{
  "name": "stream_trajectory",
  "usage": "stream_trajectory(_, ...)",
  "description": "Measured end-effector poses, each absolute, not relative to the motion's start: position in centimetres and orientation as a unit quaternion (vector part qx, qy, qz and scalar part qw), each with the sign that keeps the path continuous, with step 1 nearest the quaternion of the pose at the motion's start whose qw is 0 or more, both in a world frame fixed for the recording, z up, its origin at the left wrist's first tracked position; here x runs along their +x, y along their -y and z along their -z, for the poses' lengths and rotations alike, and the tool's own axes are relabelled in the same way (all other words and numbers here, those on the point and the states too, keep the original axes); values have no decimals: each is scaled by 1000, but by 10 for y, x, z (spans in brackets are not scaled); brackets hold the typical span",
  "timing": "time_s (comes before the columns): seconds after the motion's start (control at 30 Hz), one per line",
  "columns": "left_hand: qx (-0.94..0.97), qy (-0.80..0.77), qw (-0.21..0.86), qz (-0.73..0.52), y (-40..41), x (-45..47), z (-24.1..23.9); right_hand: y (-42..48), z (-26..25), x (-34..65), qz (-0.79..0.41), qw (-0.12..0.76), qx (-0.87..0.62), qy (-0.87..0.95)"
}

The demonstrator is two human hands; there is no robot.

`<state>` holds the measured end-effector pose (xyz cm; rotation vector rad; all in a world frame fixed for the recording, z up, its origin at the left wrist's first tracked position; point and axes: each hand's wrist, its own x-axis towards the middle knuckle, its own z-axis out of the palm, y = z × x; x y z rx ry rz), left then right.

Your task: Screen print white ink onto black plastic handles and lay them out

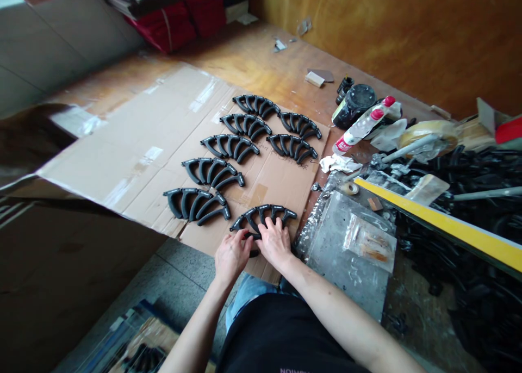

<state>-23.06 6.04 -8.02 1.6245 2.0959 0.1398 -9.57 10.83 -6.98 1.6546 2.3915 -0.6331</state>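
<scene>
Both hands down on the nearest fan of curved black plastic parts (264,216) at the cardboard sheet (134,144) near edge, left hand (231,255) and right hand (275,241) side by side, fingers spread flat, pressing its near rim, long axis running left-right, right hand slightly further forward.

The left hand (231,255) and right hand (275,242) cover the near edge of the nearest black curved plastic part (265,216), so the grip there cannot be made out. Both forearms run out at the bottom edge. The heap of black plastic pieces (468,286) at the right is too dark to tell apart and is cut by the right edge. The label on the white squeeze bottle with a red cap (364,125) is too small to read. The red stack of folded material (183,19) is cropped at the top.
</scene>
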Motion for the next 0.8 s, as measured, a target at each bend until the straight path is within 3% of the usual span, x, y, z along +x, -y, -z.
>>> stream_trajectory(0.17, 617, -756, 196, -100, -83, -223, 86, -133, 65, -86, 206, 36, 565, -798)
stream_trajectory(0.4, 689, -691, 144, -163, -183, -197, 68, -229, 76, -80, 182, 5, 665, -724)
stream_trajectory(0.53, 711, -666, 125, -190, -172, -197, 48, -271, 83, -88, 179, -2, 678, -712)
stream_trajectory(0.63, 694, -685, 182, -124, -126, -208, 45, -291, 82, -94, 192, -12, 682, -705)
stream_trajectory(0.8, 618, -712, 316, 106, -49, -228, 66, -284, 76, -90, 205, -36, 684, -699)
